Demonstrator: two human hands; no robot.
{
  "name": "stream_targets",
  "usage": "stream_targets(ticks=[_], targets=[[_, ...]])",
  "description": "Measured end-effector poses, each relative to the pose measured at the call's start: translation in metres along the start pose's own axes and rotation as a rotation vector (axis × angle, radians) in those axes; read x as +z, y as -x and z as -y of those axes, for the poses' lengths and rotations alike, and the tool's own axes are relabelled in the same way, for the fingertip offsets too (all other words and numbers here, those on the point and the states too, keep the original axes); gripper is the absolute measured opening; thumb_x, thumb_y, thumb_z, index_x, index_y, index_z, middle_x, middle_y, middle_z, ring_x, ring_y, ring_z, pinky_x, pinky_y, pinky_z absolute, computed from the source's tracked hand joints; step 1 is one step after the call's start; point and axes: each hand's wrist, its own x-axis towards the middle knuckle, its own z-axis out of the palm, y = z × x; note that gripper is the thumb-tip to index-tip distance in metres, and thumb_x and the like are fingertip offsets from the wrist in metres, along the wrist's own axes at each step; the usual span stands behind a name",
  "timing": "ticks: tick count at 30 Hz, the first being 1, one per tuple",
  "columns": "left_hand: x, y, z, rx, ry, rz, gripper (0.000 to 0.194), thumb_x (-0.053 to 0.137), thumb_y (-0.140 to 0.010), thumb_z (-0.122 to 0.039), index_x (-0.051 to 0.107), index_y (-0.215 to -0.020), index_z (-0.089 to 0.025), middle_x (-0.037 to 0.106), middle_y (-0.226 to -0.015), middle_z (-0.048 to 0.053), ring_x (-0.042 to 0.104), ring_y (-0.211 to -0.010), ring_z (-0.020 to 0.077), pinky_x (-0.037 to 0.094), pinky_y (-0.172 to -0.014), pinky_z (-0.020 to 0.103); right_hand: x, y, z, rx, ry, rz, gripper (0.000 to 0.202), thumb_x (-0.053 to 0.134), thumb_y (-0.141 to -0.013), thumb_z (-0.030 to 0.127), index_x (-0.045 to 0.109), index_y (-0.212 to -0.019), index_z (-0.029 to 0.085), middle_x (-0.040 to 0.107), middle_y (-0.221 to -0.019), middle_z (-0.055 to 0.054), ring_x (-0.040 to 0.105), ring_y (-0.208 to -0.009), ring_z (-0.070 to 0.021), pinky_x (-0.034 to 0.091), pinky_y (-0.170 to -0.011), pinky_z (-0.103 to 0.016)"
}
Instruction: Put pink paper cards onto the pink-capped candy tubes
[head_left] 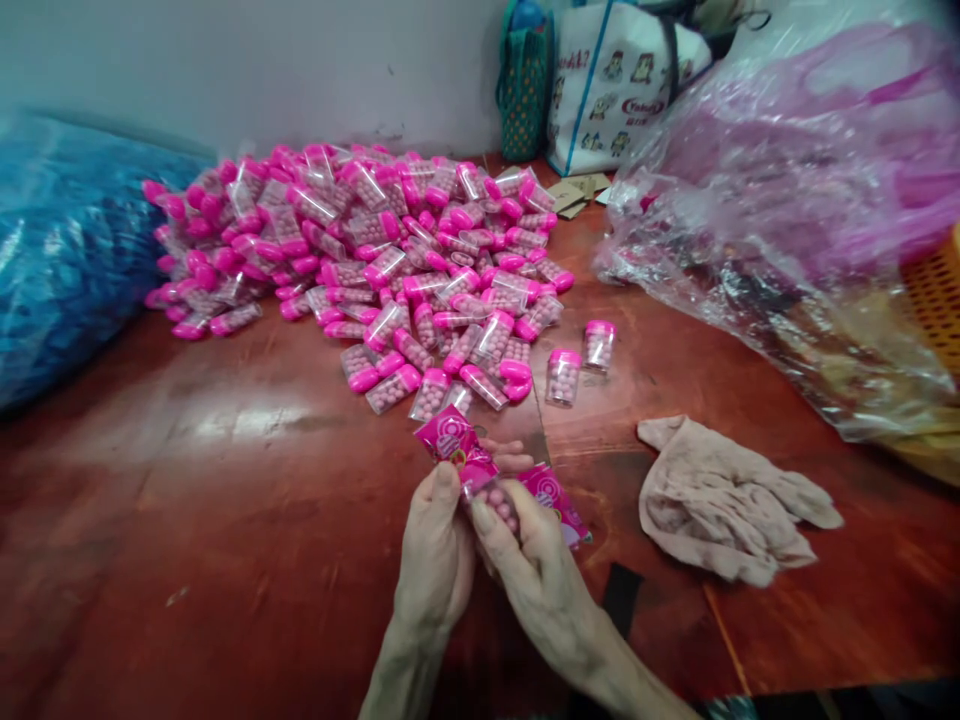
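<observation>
A pale wall (300,70) runs across the top, and below it the reddish-brown bench (225,520) carries a glossy heap of pink-capped containers (360,230) in the upper middle. All eyes lower centre! The right hand (536,565) grips a clear container of pink balls (501,505), while the left hand (439,550) pinches a pink printed wrapper (448,432) under its thumb, right at the container's end. Looks like wrapper and container are being fitted together; the next move seems to call for a steady right grip and a careful thumb, or the film may crease. Just beside, a second wrapper (555,500); held or lying there, I can't tell. Right of centre, a cloth glove (727,500) lies crumpled.
</observation>
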Motion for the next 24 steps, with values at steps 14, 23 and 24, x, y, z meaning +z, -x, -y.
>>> stream_targets(ticks=[14,23,24], targets=[[0.008,0.035,-0.006,-0.012,-0.157,0.097,0.035,0.044,-0.086,-0.035,0.064,-0.104,-0.013,0.067,-0.104,0.015,0.062,-0.093,0.0262,0.051,-0.071,0.033,0.012,0.024,0.007,-0.003,-0.220,-0.055,0.034,0.044,-0.086,0.048,0.052,-0.084,0.016,0.045,-0.062,0.003,0.041,-0.050,-0.0074,0.032,-0.043,-0.018],[0.014,0.044,-0.005,0.086,-0.152,0.062,0.024,0.054,-0.082,-0.027,0.066,-0.097,-0.012,0.068,-0.093,0.012,0.062,-0.081,0.0188,0.050,-0.069,0.027,-0.013,0.032,0.010,-0.111,0.301,-0.161,0.029,0.042,-0.089,0.043,0.058,-0.088,0.019,0.060,-0.077,-0.006,0.056,-0.073,-0.0194,0.042,-0.063,-0.028],[0.014,0.043,-0.006,0.120,-0.147,0.028,0.022,0.055,-0.082,-0.027,0.067,-0.094,-0.012,0.069,-0.089,0.011,0.063,-0.077,0.0180,0.050,-0.067,0.027,-0.019,0.032,0.013,-0.157,0.380,-0.207,0.028,0.044,-0.088,0.043,0.059,-0.088,0.018,0.060,-0.077,-0.006,0.056,-0.072,-0.0205,0.042,-0.063,-0.030]])
